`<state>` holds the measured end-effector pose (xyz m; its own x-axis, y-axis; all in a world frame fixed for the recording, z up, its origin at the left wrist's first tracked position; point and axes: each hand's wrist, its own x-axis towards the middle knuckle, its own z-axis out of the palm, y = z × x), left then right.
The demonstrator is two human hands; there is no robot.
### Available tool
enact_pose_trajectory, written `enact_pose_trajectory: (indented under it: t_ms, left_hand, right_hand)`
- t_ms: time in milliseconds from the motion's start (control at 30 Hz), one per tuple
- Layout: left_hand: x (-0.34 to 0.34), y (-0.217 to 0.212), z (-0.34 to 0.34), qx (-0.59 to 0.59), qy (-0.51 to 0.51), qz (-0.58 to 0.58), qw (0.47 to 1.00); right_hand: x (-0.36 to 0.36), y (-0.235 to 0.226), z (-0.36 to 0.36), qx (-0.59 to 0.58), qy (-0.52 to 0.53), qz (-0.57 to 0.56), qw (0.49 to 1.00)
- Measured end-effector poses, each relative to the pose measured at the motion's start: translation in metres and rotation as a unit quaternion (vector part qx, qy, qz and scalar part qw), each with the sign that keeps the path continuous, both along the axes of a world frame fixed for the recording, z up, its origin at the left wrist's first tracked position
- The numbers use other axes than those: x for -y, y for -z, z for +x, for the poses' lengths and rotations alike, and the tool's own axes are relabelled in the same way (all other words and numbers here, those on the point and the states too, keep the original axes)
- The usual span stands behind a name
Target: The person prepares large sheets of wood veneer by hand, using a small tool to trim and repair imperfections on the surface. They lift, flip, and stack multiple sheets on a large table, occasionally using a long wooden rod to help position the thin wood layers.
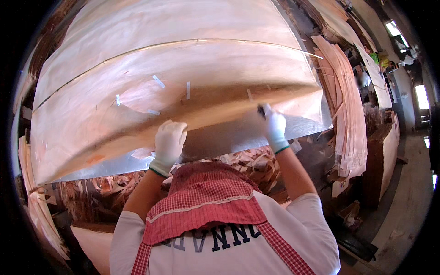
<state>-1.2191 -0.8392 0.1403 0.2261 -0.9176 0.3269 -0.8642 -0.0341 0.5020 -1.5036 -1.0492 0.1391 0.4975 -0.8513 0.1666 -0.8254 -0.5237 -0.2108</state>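
Observation:
A large, thin, pale wood veneer sheet (220, 68) spreads over a metal-topped table (215, 137), its near edge raised in a wavy curl. My left hand (168, 141), in a white glove with a green cuff, is closed on that lifted edge near the middle. Farther right, my right hand (275, 123), gloved the same way, is closed around a small dark object (262, 110), too blurred to name, close to the sheet's edge. Short strips of whitish tape (158, 81) stick to the sheet, several of them around an oval patch (144, 99).
A long thin stick (197, 40) lies across the sheet. Torn veneer scraps (254, 162) heap below the table's near edge. Long veneer strips (343, 114) hang in a bundle at the right, with a wooden box-like block (382, 156) beyond.

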Motion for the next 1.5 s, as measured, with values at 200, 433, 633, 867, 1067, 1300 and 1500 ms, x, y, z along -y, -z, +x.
enact_pose_trajectory:
  t_ms: [200,433,633,867,1067,1300,1500]
  left_hand:
    - [0.009,-0.07,-0.029,0.066,-0.021,-0.109,0.992]
    - [0.055,0.002,-0.048,-0.014,0.125,-0.06,0.99]
    - [0.178,0.052,-0.095,0.085,0.19,0.014,0.978]
    - [0.277,0.088,-0.136,0.121,0.182,0.087,0.972]
    - [0.237,0.13,-0.146,0.177,0.199,0.125,0.956]
    - [0.216,0.092,-0.148,-0.41,0.084,0.106,0.902]
    - [0.311,0.087,-0.116,-0.765,-0.044,0.017,0.642]
  right_hand:
    - [0.056,-0.069,0.042,0.02,-0.076,-0.057,0.995]
    - [0.081,-0.129,0.082,-0.017,-0.133,0.009,0.991]
    - [0.104,-0.14,0.087,-0.078,-0.119,0.089,0.986]
    - [0.092,-0.159,0.105,-0.149,-0.11,0.043,0.982]
    - [0.112,-0.166,0.11,-0.095,-0.145,0.007,0.985]
    - [0.124,-0.167,0.106,-0.075,-0.128,0.021,0.989]
    - [0.12,-0.164,0.11,-0.065,-0.163,0.029,0.984]
